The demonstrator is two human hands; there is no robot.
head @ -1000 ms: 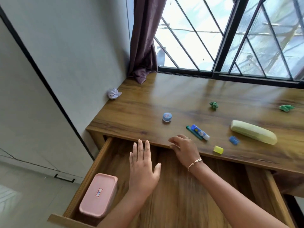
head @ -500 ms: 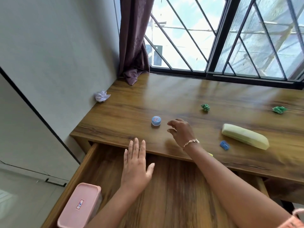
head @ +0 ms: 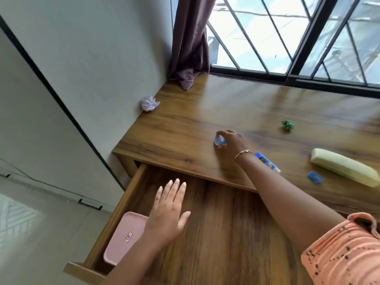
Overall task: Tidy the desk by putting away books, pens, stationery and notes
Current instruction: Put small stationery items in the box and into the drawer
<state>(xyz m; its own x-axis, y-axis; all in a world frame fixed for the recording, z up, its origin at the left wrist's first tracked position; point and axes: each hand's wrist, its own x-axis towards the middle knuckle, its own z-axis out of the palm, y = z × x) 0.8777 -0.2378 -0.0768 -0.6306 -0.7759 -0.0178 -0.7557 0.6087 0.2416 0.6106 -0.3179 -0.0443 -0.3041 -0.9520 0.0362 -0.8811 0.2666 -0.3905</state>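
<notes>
Mid-frame on the tabletop (head: 185, 130), the right grip (head: 232, 140) curls round the small blue tub (head: 219, 140): likely light, rigid, smooth plastic, best pinched across its round sides. The left grip (head: 168, 210) hovers flat, released, over the open drawer (head: 226, 233).

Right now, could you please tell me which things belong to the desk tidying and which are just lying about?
Job: small blue tub in the right hand, glue stick, pale green pencil case, small blue item, open drawer, green paper wad, white paper wad.
Lying about: pink box, curtain, window.
</notes>
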